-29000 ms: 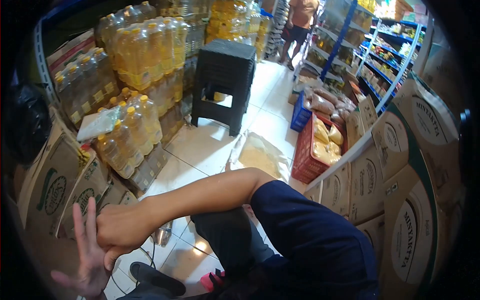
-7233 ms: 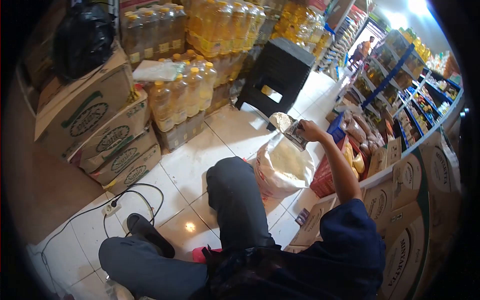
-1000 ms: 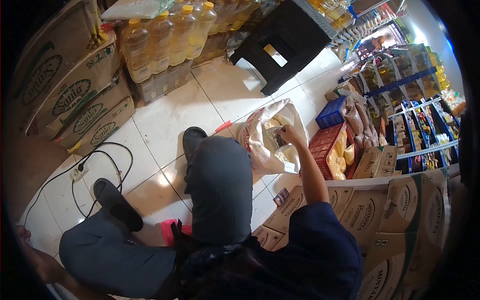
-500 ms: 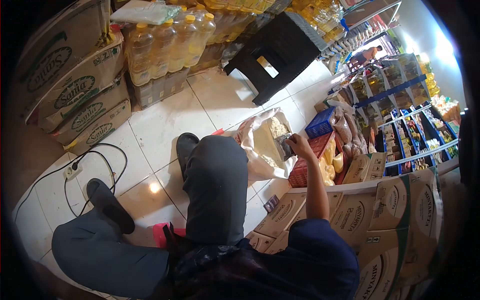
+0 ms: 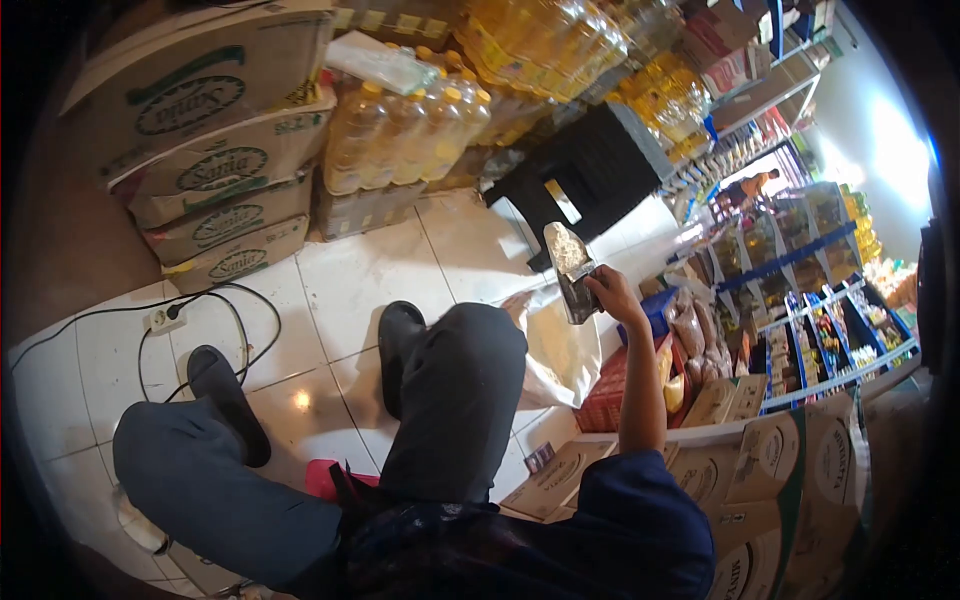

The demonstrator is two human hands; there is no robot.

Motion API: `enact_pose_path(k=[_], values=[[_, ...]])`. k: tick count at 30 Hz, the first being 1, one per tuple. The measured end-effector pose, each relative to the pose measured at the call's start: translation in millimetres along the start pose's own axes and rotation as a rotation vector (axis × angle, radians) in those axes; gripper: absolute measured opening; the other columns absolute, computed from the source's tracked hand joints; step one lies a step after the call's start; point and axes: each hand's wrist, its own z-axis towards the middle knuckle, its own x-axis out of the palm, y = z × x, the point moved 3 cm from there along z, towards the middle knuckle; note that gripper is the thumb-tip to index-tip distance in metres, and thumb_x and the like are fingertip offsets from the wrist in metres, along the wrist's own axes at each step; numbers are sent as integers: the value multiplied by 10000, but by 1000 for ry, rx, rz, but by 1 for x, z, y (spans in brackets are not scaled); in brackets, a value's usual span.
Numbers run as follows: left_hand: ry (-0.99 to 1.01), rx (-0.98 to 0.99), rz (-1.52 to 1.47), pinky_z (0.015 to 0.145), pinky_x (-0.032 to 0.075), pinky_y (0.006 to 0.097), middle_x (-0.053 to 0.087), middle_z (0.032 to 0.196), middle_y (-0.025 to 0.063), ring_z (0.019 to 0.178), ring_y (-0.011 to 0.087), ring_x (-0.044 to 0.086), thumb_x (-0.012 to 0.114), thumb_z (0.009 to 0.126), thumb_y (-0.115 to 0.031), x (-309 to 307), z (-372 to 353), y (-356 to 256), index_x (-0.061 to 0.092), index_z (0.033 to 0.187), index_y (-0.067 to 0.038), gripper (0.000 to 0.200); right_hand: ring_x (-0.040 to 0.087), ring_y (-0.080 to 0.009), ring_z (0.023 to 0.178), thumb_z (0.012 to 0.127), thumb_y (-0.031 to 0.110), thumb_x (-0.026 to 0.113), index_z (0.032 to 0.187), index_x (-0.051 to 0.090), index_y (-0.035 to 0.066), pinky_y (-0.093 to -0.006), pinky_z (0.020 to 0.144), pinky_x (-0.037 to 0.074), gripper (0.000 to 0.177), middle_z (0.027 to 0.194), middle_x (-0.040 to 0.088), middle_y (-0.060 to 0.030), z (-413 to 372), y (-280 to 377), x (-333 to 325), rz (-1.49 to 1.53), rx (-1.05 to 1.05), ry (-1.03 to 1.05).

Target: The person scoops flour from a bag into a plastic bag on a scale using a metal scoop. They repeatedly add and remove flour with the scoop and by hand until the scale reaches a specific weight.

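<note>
My right hand (image 5: 612,292) is closed on the handle of a dark scoop (image 5: 580,298). Pale flour-like powder (image 5: 566,248) is heaped at the scoop's far end. Just below the scoop, an open white sack (image 5: 558,390) stands on the floor by my knee, with more of the pale powder inside. The scoop is above the sack's mouth and hides part of it. My left hand is out of view.
A black plastic stool (image 5: 590,160) stands beyond the sack. Red (image 5: 600,395) and blue crates with bagged goods are on the right. Cartons (image 5: 235,215) and oil bottles (image 5: 400,130) are stacked ahead. A black cable (image 5: 240,300) lies on the tiles.
My right hand has lifted the scoop up out of the sack, now loaded with powder. The head view has shifted, so the surroundings sit lower and farther right.
</note>
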Motion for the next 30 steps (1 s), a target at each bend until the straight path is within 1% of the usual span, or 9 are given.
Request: enact_pose_path(k=[6,8,12,17,20,22,25,26,30], values=[[-125,-5,5,498,484,374,600,778,190,538,251,526,521,971,-259,-45,-17,-14,569,1108,37,329,527,-68,584,905,148,602,908,575,14,-247,490,423,136,698,574,-21,41,106,2,90,-234,104],[48,-68,-109,829,528,331,584,1214,206,1037,284,626,377,1005,-141,-164,-60,32,538,1214,72,339,524,-62,644,911,129,589,936,581,20,-244,542,429,112,737,573,-9,43,163,0,33,-348,122],[-165,-14,390,687,476,277,566,1168,221,807,197,574,485,940,-123,-134,-70,-37,488,1228,70,347,493,-67,672,889,80,572,939,573,14,-232,588,419,82,765,558,8,48,267,4,17,-538,205],[-401,-232,502,603,466,261,552,1165,187,728,147,556,455,899,17,-157,-87,-62,527,1125,27,238,469,-31,651,936,184,555,990,532,42,-189,552,386,154,793,516,17,40,389,19,131,-708,400],[-304,-454,637,609,407,217,575,1019,69,716,89,504,497,882,2,-164,-93,-74,590,1028,-16,174,441,-28,622,941,188,542,971,517,44,-190,518,354,149,771,489,25,15,468,39,144,-917,495],[-70,-567,787,556,359,199,559,843,0,625,57,442,533,873,1,-162,-88,-76,601,967,-21,118,434,-30,616,942,190,540,964,509,43,-193,513,346,152,764,481,28,-10,521,62,109,-1041,537],[6,-630,789,527,376,229,536,759,38,575,107,460,578,845,2,-159,-86,-78,606,983,-35,146,444,-38,634,941,191,541,1000,522,19,-197,532,357,183,790,511,18,-52,586,96,17,-1239,592],[43,-645,788,526,388,242,534,749,52,570,130,479,585,838,2,-160,-85,-76,609,986,-39,155,465,-54,659,933,174,538,1051,548,2,-206,566,377,209,823,549,5,-63,596,114,180,-1172,512],[135,-525,865,582,462,340,573,786,108,641,255,578,619,831,-73,-161,-83,-62,617,1031,-55,201,526,-115,728,920,122,557,1064,560,-27,-264,663,443,207,848,595,-65,-134,664,162,-104,-1463,709]])
